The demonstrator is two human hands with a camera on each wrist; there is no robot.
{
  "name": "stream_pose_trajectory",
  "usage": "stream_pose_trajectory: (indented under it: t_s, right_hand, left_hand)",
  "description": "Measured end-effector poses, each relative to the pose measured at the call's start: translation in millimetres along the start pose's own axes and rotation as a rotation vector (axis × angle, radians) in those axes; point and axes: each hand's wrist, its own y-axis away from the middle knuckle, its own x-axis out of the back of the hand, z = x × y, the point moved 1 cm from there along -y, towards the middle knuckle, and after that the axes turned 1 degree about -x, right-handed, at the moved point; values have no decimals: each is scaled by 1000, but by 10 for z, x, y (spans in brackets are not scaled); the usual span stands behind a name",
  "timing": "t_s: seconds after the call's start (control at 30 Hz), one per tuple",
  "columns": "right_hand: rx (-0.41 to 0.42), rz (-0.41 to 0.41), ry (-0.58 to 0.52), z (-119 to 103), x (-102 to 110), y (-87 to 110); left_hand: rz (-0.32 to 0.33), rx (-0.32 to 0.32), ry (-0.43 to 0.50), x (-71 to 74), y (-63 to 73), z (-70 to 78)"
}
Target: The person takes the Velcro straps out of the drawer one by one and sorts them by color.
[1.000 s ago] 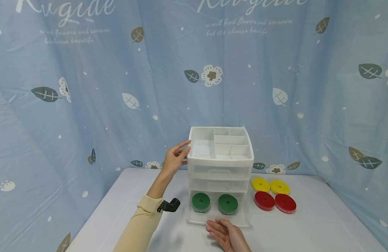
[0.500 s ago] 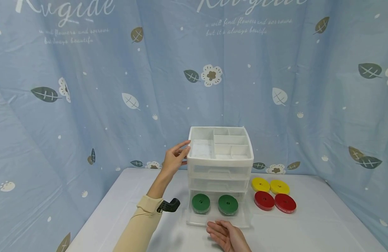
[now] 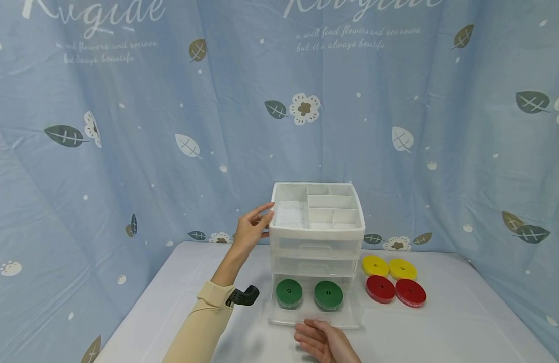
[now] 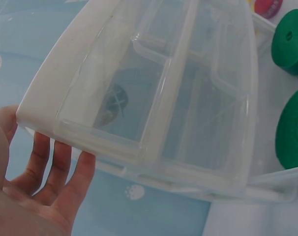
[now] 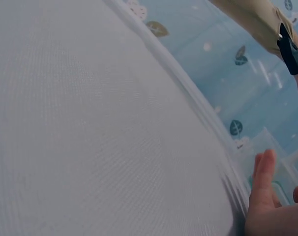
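Observation:
A white organizer with clear drawers [image 3: 317, 244] stands on the table, its bottom drawer [image 3: 315, 316] pulled out toward me. Two flat green rolls of tape [image 3: 289, 293] lie side by side in that drawer. My left hand [image 3: 249, 229] rests its fingertips against the organizer's upper left side; the left wrist view shows these fingers [image 4: 60, 167] spread along the edge below the white top. Close to the front edge of the drawer is my right hand [image 3: 326, 340], palm turned sideways, fingers loosely extended. In the right wrist view its fingers [image 5: 263, 182] overlap the clear drawer.
Right of the organizer lie two yellow rolls [image 3: 376, 265] and, nearer me, two red rolls [image 3: 411, 293]. Dividers split the organizer's top tray [image 3: 292, 214]. A blue printed curtain [image 3: 243, 126] hangs behind the white-covered table [image 3: 442, 333].
The bottom drawer and its green rolls have shifted very slightly toward me. My right hand has moved a little left and nearer. My left hand stays in place.

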Motion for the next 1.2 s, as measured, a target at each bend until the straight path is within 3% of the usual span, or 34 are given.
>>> stream_pose_trajectory:
  t_s: [0.17, 0.37, 0.77, 0.97, 1.2]
  right_hand:
    - [-17, -51, 166, -15, -59, 18]
    - [38, -44, 369, -97, -98, 46]
    - [371, -69, 663, -542, -151, 128]
    - [557, 27, 835, -718, -78, 62]
    - [754, 301, 1236, -801, 49, -69]
  left_hand:
    - [1, -4, -1, -7, -3, -6]
    - [8, -7, -4, -13, 8, 7]
    - [5, -27, -3, -4, 10, 13]
    - [5, -30, 1, 0, 17, 27]
    - [5, -23, -7, -7, 22, 24]
